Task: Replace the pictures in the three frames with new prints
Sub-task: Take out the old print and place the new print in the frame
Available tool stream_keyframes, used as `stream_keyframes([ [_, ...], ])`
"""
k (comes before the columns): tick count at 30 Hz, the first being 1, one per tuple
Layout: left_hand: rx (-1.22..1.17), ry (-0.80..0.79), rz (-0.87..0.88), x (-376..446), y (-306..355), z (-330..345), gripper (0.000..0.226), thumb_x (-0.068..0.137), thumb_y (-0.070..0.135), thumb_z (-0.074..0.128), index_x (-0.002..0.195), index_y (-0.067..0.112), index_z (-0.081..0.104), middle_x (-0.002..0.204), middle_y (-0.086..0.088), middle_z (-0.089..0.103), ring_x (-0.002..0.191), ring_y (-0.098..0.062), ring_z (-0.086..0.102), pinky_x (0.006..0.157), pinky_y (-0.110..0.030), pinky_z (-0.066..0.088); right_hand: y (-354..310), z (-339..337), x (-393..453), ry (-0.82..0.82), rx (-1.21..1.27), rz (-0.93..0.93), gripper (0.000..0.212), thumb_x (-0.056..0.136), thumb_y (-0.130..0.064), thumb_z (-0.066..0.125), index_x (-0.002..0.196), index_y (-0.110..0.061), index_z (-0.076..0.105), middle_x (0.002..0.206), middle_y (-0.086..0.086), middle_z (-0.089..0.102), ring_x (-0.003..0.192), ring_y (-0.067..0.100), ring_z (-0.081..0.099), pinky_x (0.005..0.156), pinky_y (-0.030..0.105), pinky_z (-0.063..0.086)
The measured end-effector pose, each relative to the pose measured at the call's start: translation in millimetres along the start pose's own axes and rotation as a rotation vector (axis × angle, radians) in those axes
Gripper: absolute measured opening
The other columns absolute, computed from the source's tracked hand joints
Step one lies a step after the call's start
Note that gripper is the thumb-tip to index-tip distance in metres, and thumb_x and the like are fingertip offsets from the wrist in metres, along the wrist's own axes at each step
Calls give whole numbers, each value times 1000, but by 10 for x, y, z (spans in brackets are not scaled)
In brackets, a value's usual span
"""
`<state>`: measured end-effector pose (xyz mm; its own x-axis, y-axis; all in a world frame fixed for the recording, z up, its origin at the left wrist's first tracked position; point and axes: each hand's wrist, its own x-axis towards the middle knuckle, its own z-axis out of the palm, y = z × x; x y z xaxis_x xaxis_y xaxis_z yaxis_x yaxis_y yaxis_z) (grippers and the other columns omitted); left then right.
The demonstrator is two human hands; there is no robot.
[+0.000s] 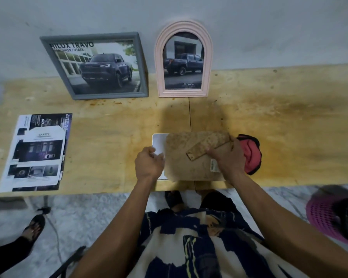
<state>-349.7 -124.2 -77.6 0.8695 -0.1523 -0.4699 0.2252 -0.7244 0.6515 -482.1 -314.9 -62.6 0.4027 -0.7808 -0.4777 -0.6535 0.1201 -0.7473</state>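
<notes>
A white frame lies face down near the table's front edge, its brown backing board shifted to the right and partly off it. My right hand grips the board's stand flap. My left hand holds the white frame's left side, fingers curled over its edge. A grey frame with a truck print and a pink arched frame with another truck print lean against the wall at the back. A stack of cut brochure prints lies at the left.
A red and black cloth lies just right of the backing board. The wooden table reaches to the wall. Another person's sandalled foot is on the floor at the left, a pink basket at the right.
</notes>
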Motion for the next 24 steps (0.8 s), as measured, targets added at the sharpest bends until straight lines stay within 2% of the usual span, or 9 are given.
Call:
stream_keyframes([
  [3,84,61,38,76,-51,-38,25,89,19,69,110,6,66,90,-8,69,90,-29,65,72,-27,43,14,-19,65,28,-11,-13,99,61,-53,85,145,-30,38,138,-3,53,126,25,51,102,53,47],
  [6,107,46,9,149,-99,-70,19,88,16,70,105,8,68,91,-9,72,93,-30,66,77,-30,48,50,-34,92,36,-37,-21,97,63,-48,86,145,-31,38,138,-2,54,125,25,52,102,53,47],
  [10,102,22,-28,162,-111,-81,5,85,11,70,89,14,70,87,-7,72,87,-28,66,75,-27,46,66,-36,114,50,-61,-32,97,65,-45,87,147,-31,37,138,-1,54,126,26,51,103,52,46],
  [13,53,32,-72,164,-104,-69,9,85,9,71,83,17,68,80,-2,69,80,-22,63,74,-23,42,77,-37,152,64,-51,-23,98,64,-43,88,147,-30,37,137,-2,55,125,24,52,102,48,47],
  [17,3,42,-105,199,-111,-74,8,82,8,75,82,16,72,77,1,69,79,-20,64,76,-20,44,103,-34,161,93,-75,-38,97,66,-45,87,147,-32,36,138,-3,55,125,24,53,102,48,47],
  [21,-30,42,-118,219,-113,-73,13,80,7,76,77,19,72,76,4,69,80,-21,67,81,-25,52,97,56,142,106,-93,-21,96,68,-43,86,149,-30,35,138,0,55,127,25,51,102,44,47],
  [24,-27,40,-113,240,-125,-77,17,78,6,77,73,22,71,77,3,70,82,-22,67,81,-24,51,76,156,112,116,-152,-21,97,70,-46,83,150,-29,32,139,0,55,128,27,49,98,40,44],
])
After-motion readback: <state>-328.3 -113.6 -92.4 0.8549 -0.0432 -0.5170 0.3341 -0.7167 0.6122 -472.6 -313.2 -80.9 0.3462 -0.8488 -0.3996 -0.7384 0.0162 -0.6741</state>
